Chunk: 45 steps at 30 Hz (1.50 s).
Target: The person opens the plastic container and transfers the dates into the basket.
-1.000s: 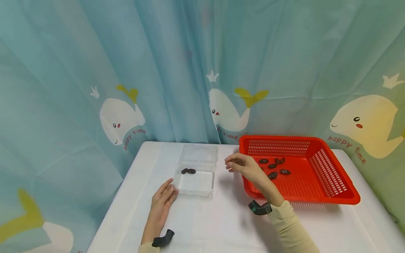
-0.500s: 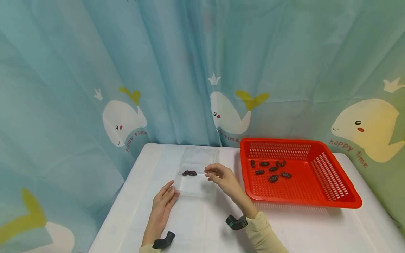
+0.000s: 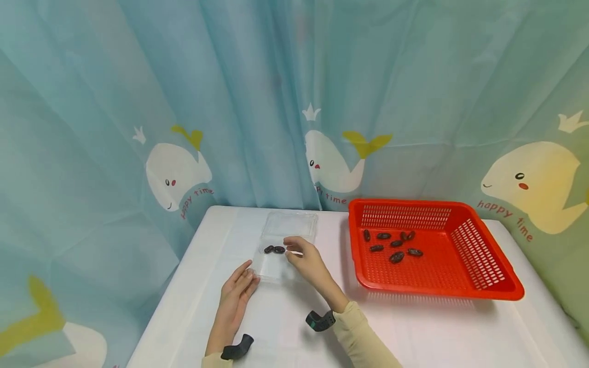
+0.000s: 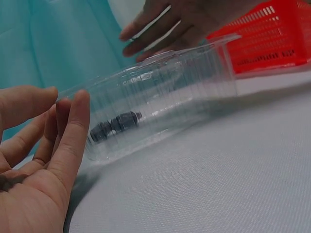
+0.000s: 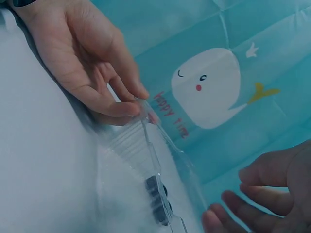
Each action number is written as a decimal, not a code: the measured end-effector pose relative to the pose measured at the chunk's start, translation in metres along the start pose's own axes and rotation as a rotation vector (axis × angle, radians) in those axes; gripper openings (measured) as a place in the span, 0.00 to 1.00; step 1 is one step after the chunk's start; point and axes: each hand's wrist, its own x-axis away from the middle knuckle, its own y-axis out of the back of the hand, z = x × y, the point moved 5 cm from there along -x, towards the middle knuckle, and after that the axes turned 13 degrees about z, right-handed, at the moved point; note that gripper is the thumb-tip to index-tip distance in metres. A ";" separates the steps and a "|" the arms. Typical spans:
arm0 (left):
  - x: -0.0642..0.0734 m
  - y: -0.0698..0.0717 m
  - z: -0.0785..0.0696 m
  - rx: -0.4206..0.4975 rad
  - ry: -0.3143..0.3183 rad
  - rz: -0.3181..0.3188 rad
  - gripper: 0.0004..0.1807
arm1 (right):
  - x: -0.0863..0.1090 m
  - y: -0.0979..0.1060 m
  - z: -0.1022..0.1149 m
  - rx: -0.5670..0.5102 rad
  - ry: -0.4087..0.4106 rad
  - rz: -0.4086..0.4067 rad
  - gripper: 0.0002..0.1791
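Observation:
My left hand lies at the left front corner of a clear plastic box; in the right wrist view its thumb and finger pinch the rim. The box's lid is folded back behind it. Two dark, wrinkled dates lie side by side in the box, near its left side. Over the right part of the box hovers my right hand, its fingers loosely bent toward the dates. No object shows between its thumb and fingers in the right wrist view.
A red plastic basket with slotted walls stands at the right, several dates spread over its floor. White cloth covers the table. A blue-green curtain with whale prints hangs right behind it.
My right hand has moved left from the basket's left edge to over the box. The left hand has stayed at the box's corner, and the two dates lie as before.

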 end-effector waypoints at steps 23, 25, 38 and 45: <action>-0.013 -0.002 -0.003 -0.005 -0.042 -0.015 0.31 | -0.032 -0.012 -0.023 0.100 -0.297 0.036 0.29; -0.013 -0.002 -0.003 -0.002 -0.043 -0.017 0.31 | -0.033 -0.013 -0.024 0.105 -0.310 0.036 0.29; -0.011 -0.002 -0.002 -0.001 -0.031 -0.029 0.31 | -0.041 -0.022 -0.024 0.161 -0.312 0.086 0.27; -0.004 0.000 0.000 -0.013 -0.022 -0.026 0.31 | -0.039 -0.032 -0.027 0.197 -0.288 0.084 0.28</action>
